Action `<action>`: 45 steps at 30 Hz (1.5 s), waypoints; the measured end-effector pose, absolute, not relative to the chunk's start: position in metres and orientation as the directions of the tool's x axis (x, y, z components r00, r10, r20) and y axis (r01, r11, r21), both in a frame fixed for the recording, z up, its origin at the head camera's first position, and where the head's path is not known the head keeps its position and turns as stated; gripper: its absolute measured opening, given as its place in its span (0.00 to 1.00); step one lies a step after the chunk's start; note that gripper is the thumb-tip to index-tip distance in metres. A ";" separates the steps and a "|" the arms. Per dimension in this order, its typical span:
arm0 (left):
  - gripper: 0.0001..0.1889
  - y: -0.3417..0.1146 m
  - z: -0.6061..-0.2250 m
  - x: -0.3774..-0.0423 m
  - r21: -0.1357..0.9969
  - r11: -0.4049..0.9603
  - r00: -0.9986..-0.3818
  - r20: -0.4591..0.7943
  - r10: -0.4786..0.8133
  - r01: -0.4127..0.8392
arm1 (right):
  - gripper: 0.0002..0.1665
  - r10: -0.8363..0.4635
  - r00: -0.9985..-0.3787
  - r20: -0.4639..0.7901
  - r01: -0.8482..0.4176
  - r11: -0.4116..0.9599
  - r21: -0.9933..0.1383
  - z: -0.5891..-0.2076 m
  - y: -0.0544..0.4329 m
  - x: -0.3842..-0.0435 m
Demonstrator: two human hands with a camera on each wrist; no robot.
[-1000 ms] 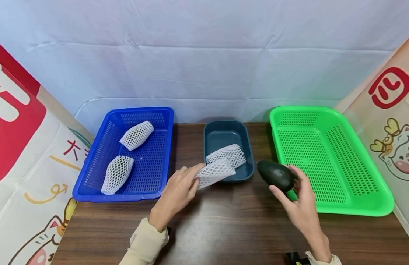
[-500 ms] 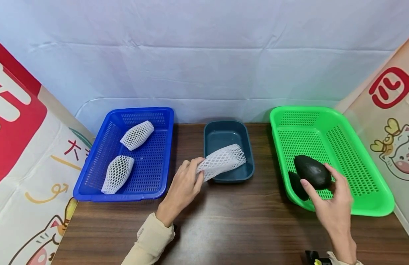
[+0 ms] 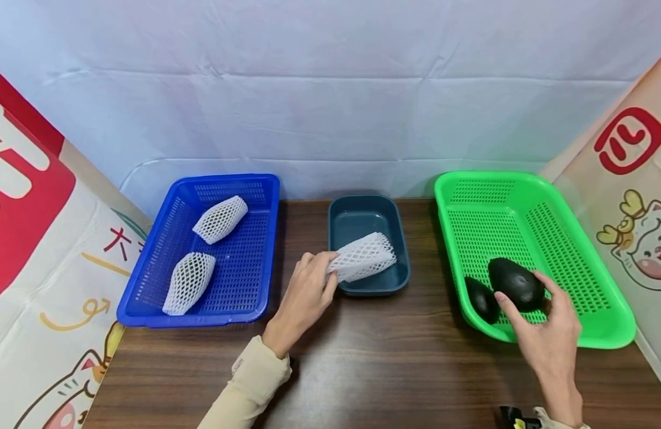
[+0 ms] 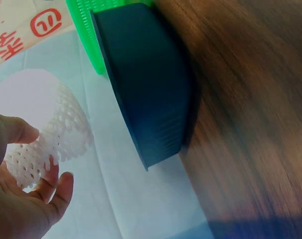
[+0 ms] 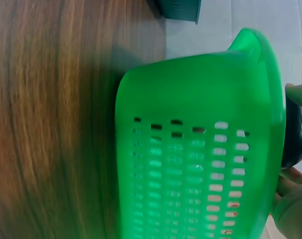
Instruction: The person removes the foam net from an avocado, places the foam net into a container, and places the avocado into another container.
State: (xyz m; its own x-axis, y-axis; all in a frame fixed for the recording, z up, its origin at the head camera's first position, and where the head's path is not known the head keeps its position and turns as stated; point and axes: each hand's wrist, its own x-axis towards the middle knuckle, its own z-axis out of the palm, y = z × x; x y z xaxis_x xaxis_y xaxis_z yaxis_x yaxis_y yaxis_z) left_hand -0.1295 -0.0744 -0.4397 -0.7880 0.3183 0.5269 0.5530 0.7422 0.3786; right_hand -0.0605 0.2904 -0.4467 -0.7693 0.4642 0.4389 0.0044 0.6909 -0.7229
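Note:
My left hand (image 3: pixel 307 286) pinches the near end of a white foam fruit net (image 4: pixel 71 127) over the front of a dark teal tray (image 3: pixel 357 207). In the head view it overlaps another foam net (image 3: pixel 383 249) lying in the tray. My right hand (image 3: pixel 550 330) grips a dark, pear-shaped avocado (image 3: pixel 515 285), thumb on the near side and fingers round the right end, inside the front of the green basket (image 3: pixel 609 325). A second avocado (image 3: pixel 482 300) lies just left of it in the basket. In the right wrist view the basket wall partly hides the held avocado (image 5: pixel 293 134).
At the left stands a blue basket (image 3: pixel 191 320) with two net-wrapped pieces, one at the back (image 3: pixel 221 220) and one in front (image 3: pixel 189 283). The wooden table (image 3: pixel 384 363) runs up to a pale cloth backdrop (image 3: pixel 330 119), with printed panels on both sides.
My right hand has carried the avocado rightward from beside the green basket into it, baring the second avocado. My left hand has moved the foam net slightly up and right over the tray.

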 end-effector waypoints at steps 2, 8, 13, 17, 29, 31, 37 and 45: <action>0.14 -0.070 -0.440 -0.130 0.375 0.742 -0.790 0.516 0.330 0.556 | 0.42 0.476 -0.773 0.418 0.039 0.694 -0.719 -0.447 0.295 -0.061; 0.14 -0.056 -0.443 -0.133 0.352 0.744 -0.784 0.507 0.358 0.567 | 0.41 0.521 -0.790 0.323 0.194 0.712 -0.675 -0.450 0.309 -0.060; 0.16 -0.047 -0.447 -0.137 0.303 0.761 -0.769 0.518 0.373 0.574 | 0.43 0.544 -0.820 0.180 0.319 0.694 -0.645 -0.452 0.315 -0.060; 0.17 -0.042 -0.451 -0.139 0.282 0.773 -0.768 0.520 0.374 0.568 | 0.46 0.537 -0.841 0.066 0.400 0.699 -0.593 -0.451 0.316 -0.061; 0.18 -0.034 -0.463 -0.141 0.264 0.791 -0.806 0.415 0.423 0.551 | 0.53 0.508 -0.856 -0.089 0.486 0.735 -0.473 -0.446 0.323 -0.065; 0.19 -0.035 -0.466 -0.141 0.257 0.796 -0.814 0.384 0.436 0.548 | 0.53 0.499 -0.861 -0.097 0.483 0.743 -0.462 -0.446 0.323 -0.065; 0.18 -0.038 -0.473 -0.144 0.203 0.813 -0.810 0.379 0.448 0.545 | 0.55 0.477 -0.866 -0.151 0.493 0.761 -0.421 -0.444 0.328 -0.066; 0.18 -0.038 -0.473 -0.147 0.147 0.842 -0.814 0.385 0.436 0.520 | 0.53 0.387 -0.909 -0.155 0.417 0.822 -0.389 -0.444 0.331 -0.067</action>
State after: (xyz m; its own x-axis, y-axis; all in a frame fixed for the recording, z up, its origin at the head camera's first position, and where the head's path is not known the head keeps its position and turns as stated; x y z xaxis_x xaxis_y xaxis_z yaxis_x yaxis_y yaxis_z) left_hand -0.1469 -0.0381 -0.4734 -0.8138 0.4356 0.3847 0.5199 0.8415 0.1470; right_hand -0.0674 0.3315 -0.4444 -0.9088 0.3871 -0.1554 0.4165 0.8218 -0.3888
